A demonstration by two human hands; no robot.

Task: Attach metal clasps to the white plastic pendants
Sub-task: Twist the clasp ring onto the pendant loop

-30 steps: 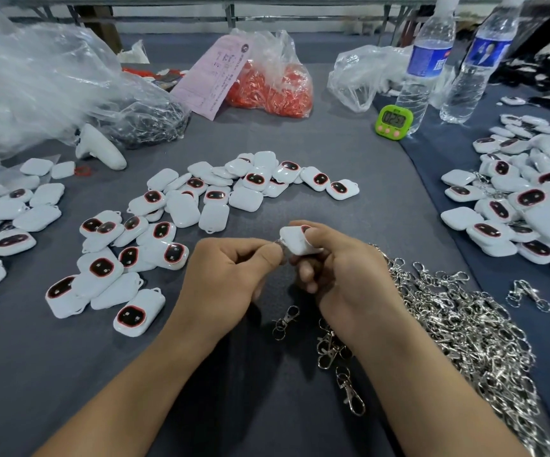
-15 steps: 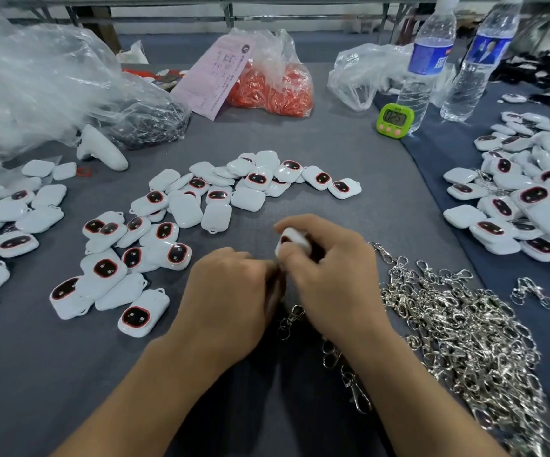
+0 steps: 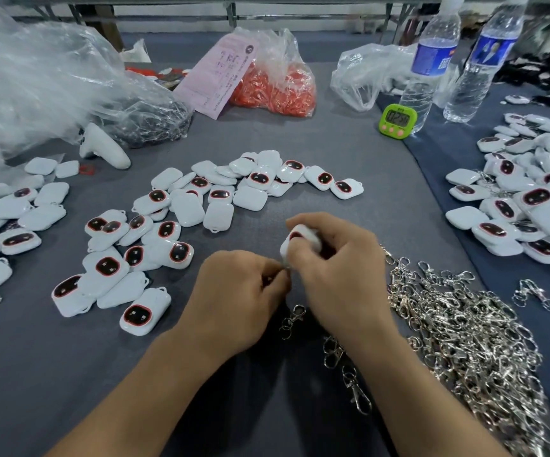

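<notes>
The right hand (image 3: 339,278) holds one white pendant (image 3: 300,244) above the grey bench (image 3: 333,153), its fingers (image 3: 316,225) curled round the pendant's body so that only the top face, with a sliver of dark red-rimmed window, shows. The left hand (image 3: 234,298) sits just beside it, touching at the fingertips, with thumb and forefinger pinched narrow at the pendant's lower edge; what they pinch is too small and blurred to tell.

Taking the held pendant as the landmark: a loose pile of white pendants (image 3: 221,199) lies beyond it and to its left, some face up with dark windows, some face down. Another heap of pendants (image 3: 524,206) lies well to its right on darker blue cloth, several with metal showing among them. A big tangle of silver metal clasps (image 3: 465,331) spreads on the bench just right of and nearer than the pendant, partly under the right forearm. A single clasp (image 3: 293,319) lies below it, between the two wrists.

Far beyond the pendant stand a green digital timer (image 3: 398,121), two water bottles (image 3: 432,61), a clear bag of orange parts (image 3: 277,84) with a pink paper slip (image 3: 221,77), and crumpled clear plastic bags (image 3: 36,87) to the far left.
</notes>
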